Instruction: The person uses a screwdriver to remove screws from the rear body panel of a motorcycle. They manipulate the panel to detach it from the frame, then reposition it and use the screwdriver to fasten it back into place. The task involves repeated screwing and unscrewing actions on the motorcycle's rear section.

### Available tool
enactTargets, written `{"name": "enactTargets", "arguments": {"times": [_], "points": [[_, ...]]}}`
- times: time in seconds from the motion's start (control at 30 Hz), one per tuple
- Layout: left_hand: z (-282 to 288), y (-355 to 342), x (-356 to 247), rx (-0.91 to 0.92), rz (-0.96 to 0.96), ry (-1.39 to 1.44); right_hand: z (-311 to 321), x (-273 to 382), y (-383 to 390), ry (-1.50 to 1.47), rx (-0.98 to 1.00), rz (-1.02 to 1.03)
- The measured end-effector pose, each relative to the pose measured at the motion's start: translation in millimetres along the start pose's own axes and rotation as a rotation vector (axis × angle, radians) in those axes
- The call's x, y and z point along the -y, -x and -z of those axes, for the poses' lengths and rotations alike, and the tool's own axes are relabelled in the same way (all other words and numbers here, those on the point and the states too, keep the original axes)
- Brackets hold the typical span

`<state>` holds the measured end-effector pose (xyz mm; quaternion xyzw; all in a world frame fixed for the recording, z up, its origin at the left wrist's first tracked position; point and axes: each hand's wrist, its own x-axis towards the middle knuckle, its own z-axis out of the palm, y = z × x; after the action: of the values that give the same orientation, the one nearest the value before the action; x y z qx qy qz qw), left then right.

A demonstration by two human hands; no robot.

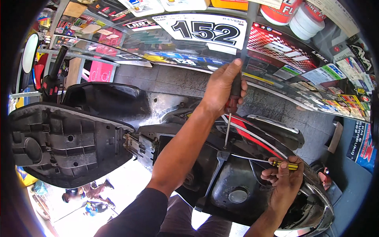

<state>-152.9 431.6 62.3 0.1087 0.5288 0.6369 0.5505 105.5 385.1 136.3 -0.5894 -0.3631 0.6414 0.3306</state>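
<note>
My left hand (pixel 225 89) is wrapped round the dark, red-collared handle of a screwdriver (pixel 228 130). Its shaft points down, and the tip meets the upper end of a black crossbar (pixel 216 173) on the motorcycle. In my right hand (pixel 285 181) is a second screwdriver (pixel 285 165) with a yellow-and-black handle, pinched between thumb and fingers. That one lies nearly level, its tip reaching left to the same end of the crossbar. Below sits the black fuel tank (pixel 237 177) with a round metal cap (pixel 238 196). Whatever fastener is at the tips is too small to make out.
The motorcycle seat (pixel 71 146) is tipped up at the left, underside showing. Red-and-white striped bodywork (pixel 252 136) runs along the far side. Beyond it stands a glass display case (pixel 189 63) with stickers and bottles. A mirror (pixel 29 53) rises at far left; a person (pixel 85 193) is outside.
</note>
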Motion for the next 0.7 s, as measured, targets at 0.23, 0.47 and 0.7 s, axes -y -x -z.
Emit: {"name": "enactTargets", "arguments": {"times": [0.23,0.47,0.7], "points": [[16,-3,5,-0.104,-0.004,-0.067,9,1,27,-0.024,-0.143,0.086],[8,5,-5,-0.164,-0.049,-0.149,19,-34,65,-0.338,-0.268,-0.006],[17,5,-4,-0.105,-0.05,-0.164,25,-48,58,-0.418,-0.259,-0.156]]}}
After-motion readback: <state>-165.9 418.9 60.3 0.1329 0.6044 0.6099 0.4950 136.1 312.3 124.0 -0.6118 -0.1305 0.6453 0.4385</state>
